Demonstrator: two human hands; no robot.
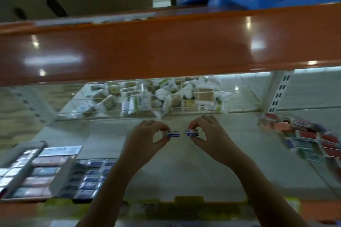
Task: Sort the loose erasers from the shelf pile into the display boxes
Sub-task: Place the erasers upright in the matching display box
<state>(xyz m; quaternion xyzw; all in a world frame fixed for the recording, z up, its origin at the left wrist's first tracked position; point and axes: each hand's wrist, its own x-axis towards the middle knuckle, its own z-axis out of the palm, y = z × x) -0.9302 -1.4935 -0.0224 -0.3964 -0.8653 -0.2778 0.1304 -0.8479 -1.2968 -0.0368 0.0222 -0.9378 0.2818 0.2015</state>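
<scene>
Lower left, display boxes [60,169] holding erasers [44,171]

Two bare forearms, no sleeves in view up to the frame's lower edge; left hand [147,134] and right hand [206,131] ungloved; wrists plain below each hand; fingers plain; nails too blurred to tell.

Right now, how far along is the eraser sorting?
Partly done. The display boxes at lower left already hold rows of erasers. In hand: the left hand pinches one blue-and-white eraser, the right hand another. Left: the loose pile on the right of the shelf.
</scene>
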